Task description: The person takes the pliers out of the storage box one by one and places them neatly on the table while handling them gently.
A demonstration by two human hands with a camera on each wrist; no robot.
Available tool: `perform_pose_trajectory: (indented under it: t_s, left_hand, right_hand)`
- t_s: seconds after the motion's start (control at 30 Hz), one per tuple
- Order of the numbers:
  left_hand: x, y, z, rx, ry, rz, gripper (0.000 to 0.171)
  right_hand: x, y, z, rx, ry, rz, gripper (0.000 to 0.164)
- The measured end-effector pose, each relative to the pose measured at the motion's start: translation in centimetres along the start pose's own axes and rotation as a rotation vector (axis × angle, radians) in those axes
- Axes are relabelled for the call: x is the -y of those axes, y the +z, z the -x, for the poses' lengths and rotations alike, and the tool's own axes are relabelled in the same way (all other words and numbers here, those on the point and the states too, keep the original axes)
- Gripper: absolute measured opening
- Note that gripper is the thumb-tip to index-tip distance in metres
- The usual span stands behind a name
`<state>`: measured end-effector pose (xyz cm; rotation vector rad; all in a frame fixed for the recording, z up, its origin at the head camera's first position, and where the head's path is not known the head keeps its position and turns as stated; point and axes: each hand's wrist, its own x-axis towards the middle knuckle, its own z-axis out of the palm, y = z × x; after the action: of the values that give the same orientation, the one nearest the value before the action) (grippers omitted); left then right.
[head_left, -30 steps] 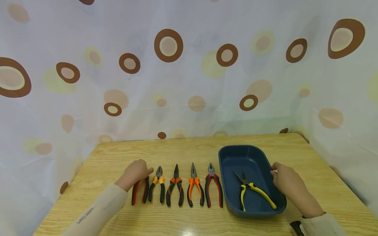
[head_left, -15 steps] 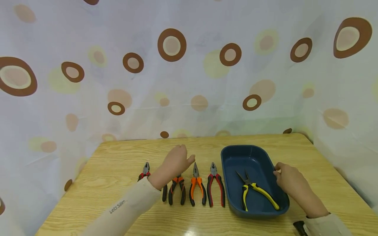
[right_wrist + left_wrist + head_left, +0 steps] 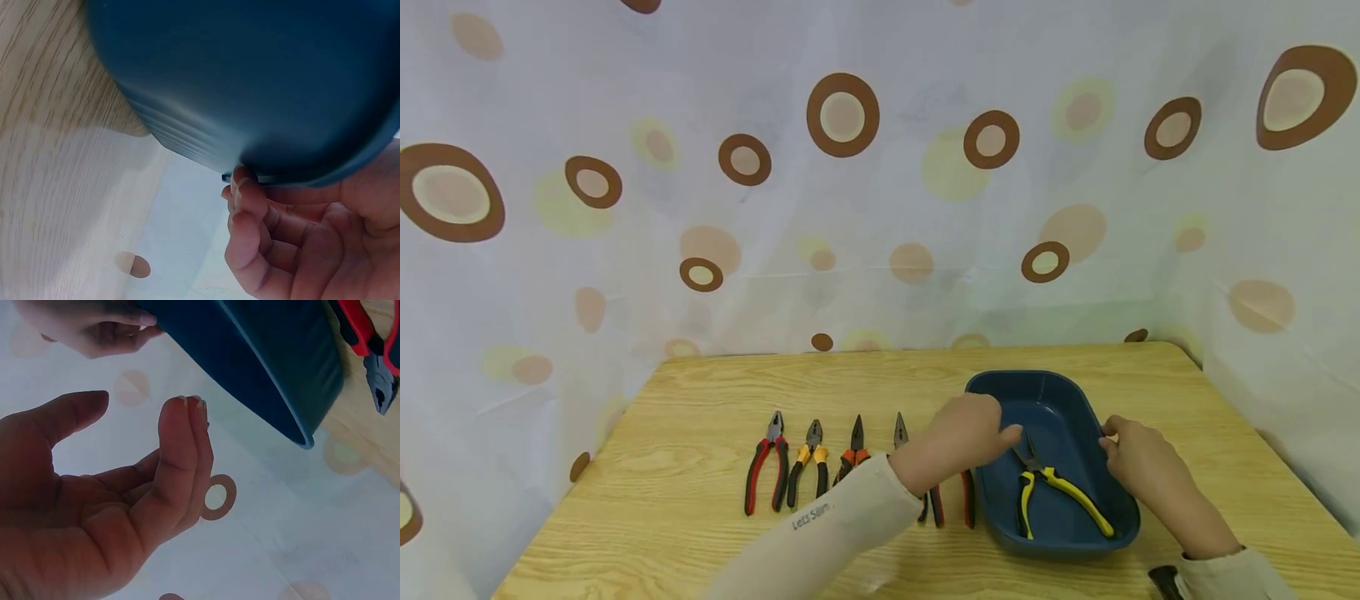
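My left hand [image 3: 958,440] hovers over the left edge of a dark blue plastic bin [image 3: 1063,548]. In the left wrist view its fingers are loosely bent with nothing between them, apart from the bin's rim [image 3: 262,359]. On the other side, my right hand [image 3: 1150,467] pinches the bin's right rim between thumb and fingers, as the right wrist view also shows. Inside the bin lies a pair of yellow-and-black long-nose pliers [image 3: 1078,497], handles spread toward me. My left arm partly hides the pliers on the table left of the bin.
Left of the bin, a row holds red-and-black pliers [image 3: 781,467], yellow-and-black pliers [image 3: 820,467], orange-and-black pliers [image 3: 856,457], long-nose pliers [image 3: 900,427] and another red-handled pair [image 3: 968,500]. A patterned curtain [image 3: 880,208] hangs behind the wooden table [image 3: 647,492].
My left hand has swept right from the leftmost pliers, across the row, to the bin's left edge. My right hand keeps its hold on the rim. The view has turned slightly left.
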<state>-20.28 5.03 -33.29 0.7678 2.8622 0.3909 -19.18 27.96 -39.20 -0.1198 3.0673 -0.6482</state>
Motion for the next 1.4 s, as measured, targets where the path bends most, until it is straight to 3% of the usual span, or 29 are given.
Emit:
perform_pose_trajectory:
  t_s: [0.13,0.27,0.53,0.73,0.9,1.1,1.4]
  left_hand:
    - [-1.3,1.1,-1.2,0.069,-0.028,-0.048,0.060]
    - [-2.0,2.8,-2.7,0.146,-0.061,-0.038,0.058]
    - [-3.1,5.9,-4.8,0.177,-0.159,-0.047,0.049]
    - [-4.5,7.2,-5.9,0.192,-0.321,-0.058,0.033]
    - [-5.3,8.1,-6.2,0.203,-0.422,-0.117,0.047]
    - [-5.9,8.8,-5.9,0.205,-0.432,-0.170,0.062]
    - [-6.9,10.0,-6.0,0.192,-0.457,-0.368,0.071]
  right_hand:
    - [-0.1,-0.1,-0.1,0.016,0.013,0.003,0.025]
    - [-0.3,-0.1,-0.1,0.020,0.026,0.000,0.025]
    - [-0.3,-0.2,-0.1,0.024,0.026,-0.004,0.025]
    - [-0.2,-0.2,-0.1,0.023,0.011,-0.003,0.025]
    - [-0.1,-0.1,-0.1,0.017,-0.002,-0.003,0.025]
    - [-0.3,0.0,-0.3,0.019,-0.016,-0.003,0.024]
    - [-0.5,0.0,-0.6,0.032,-0.012,0.017,0.025]
